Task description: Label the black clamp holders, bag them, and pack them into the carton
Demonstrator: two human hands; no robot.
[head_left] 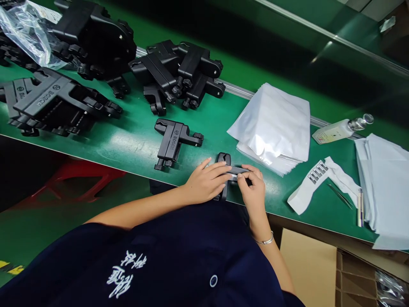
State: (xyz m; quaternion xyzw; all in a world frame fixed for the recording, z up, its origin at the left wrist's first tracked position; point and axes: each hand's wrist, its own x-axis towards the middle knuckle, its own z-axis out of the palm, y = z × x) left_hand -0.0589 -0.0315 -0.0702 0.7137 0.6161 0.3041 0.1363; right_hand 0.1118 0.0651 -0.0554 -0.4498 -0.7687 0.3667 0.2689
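A black plastic part (pixel 224 160) lies at the near edge of the green bench (pixel 134 140), mostly covered by my hands. My left hand (pixel 206 181) rests flat over it with the fingers stretched out, pressing it down. My right hand (pixel 253 187) pinches a thin grey strip (pixel 238 171) that lies across the part's top, thumb and fingers closed on its right end. A silver bracelet sits on my right wrist.
Another single black part (pixel 175 141) lies just left. Piles of the same parts (pixel 179 72) fill the back left. A stack of white plastic bags (pixel 275 128), a small bottle (pixel 340 129), a label sheet (pixel 315 183), tweezers and paper sheets (pixel 388 187) lie right. A cardboard box (pixel 351 277) stands below.
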